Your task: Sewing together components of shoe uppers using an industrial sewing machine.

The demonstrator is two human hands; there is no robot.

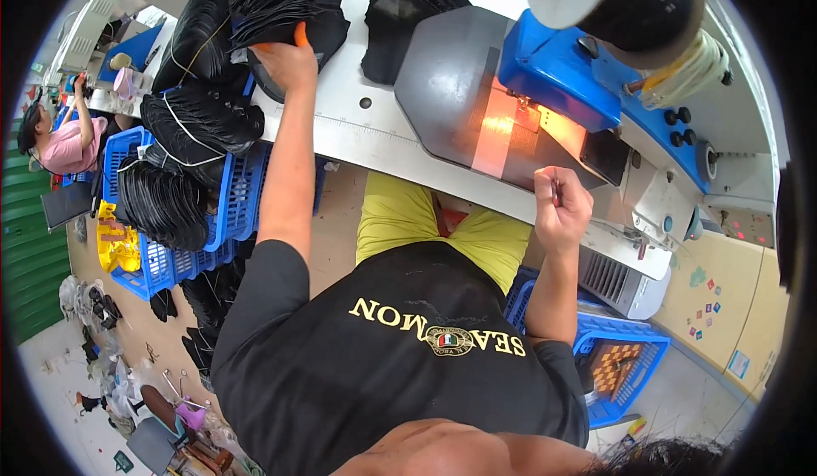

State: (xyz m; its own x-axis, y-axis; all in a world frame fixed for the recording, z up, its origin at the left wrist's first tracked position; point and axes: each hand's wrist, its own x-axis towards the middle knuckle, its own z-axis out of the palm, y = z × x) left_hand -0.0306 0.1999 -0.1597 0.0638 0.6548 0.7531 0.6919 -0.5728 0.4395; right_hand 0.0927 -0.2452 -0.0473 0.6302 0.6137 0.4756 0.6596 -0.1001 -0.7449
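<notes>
My left hand (291,69), with orange covers on its fingertips, reaches to a thick stack of thin black pieces (277,3) at the far left of the table. Its thumb lies against the stack's near edge, while the other fingers are partly hidden among the pieces. My right hand (563,208) is closed in front of the sewing machine's front edge, around a small dark tool (557,190) mostly hidden by the fingers. The blue sewing machine head (557,67) stands beyond it, its lamp lighting the grey bed plate (442,93).
Another black pile (408,12) lies on the white table (357,131). Blue baskets (238,195) at my left hold tied black bundles (162,199). Another blue basket (630,391) stands low at my right. A person in pink (72,144) sits far left. A thread cone (655,8) overhangs the machine.
</notes>
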